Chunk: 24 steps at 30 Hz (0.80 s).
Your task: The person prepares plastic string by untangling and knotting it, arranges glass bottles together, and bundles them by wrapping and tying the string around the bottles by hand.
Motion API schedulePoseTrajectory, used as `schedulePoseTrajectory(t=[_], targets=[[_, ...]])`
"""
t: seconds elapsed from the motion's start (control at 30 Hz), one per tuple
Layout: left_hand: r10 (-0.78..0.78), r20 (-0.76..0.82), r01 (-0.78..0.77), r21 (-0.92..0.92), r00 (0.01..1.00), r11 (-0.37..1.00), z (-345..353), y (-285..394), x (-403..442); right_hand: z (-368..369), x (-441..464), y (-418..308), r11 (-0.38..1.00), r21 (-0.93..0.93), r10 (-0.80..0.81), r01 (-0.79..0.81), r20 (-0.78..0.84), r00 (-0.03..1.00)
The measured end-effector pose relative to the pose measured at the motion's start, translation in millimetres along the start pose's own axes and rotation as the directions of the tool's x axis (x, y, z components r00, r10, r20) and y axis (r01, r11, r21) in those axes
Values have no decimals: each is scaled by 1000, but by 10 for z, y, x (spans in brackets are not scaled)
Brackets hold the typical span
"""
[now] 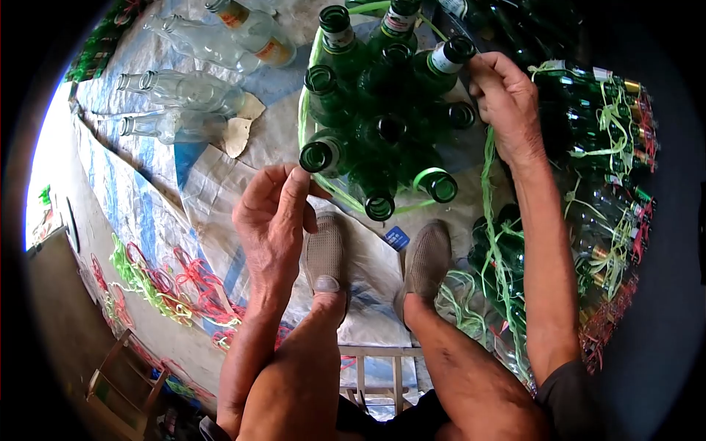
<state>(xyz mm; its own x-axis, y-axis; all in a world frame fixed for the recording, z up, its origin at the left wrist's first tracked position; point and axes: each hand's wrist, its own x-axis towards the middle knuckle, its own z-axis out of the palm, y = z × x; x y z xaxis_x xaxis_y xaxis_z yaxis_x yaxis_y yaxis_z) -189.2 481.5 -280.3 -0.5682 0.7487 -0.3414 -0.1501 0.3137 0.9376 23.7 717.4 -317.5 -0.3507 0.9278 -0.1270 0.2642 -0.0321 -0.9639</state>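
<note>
A cluster of upright green glass bottles (390,128) stands before my feet, with light green plastic string (302,110) running around it. My left hand (276,209) is closed at the near left of the cluster, thumb against index finger, where the string passes below a bottle mouth (317,156). What lies between those fingertips is partly hidden. At the far right, my right hand (507,99) is closed in a pinch beside the neck of a labelled bottle (452,53). A long tail of green string (487,173) hangs just below this hand; its upper end is hidden by the fingers.
Clear glass bottles (191,92) lie on the striped tarp (140,184) at left. Tied green bottles (588,125) lie at right. Loose red and green string (176,283) is strewn at lower left. My shoes (326,250) flank a blue card (396,237). A wooden stool (121,382) stands lower left.
</note>
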Motion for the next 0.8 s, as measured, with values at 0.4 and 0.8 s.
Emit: schedulePoseTrajectory(t=[0.4,0.8], targets=[[104,600,-322,269,793,908,251,-262,-560,101,-553,136,987,-108,-132,120,-109,985],[225,546,-482,389,807,785,653,-303,-561,126,-849,-125,968,-180,-198,174,-123,972]])
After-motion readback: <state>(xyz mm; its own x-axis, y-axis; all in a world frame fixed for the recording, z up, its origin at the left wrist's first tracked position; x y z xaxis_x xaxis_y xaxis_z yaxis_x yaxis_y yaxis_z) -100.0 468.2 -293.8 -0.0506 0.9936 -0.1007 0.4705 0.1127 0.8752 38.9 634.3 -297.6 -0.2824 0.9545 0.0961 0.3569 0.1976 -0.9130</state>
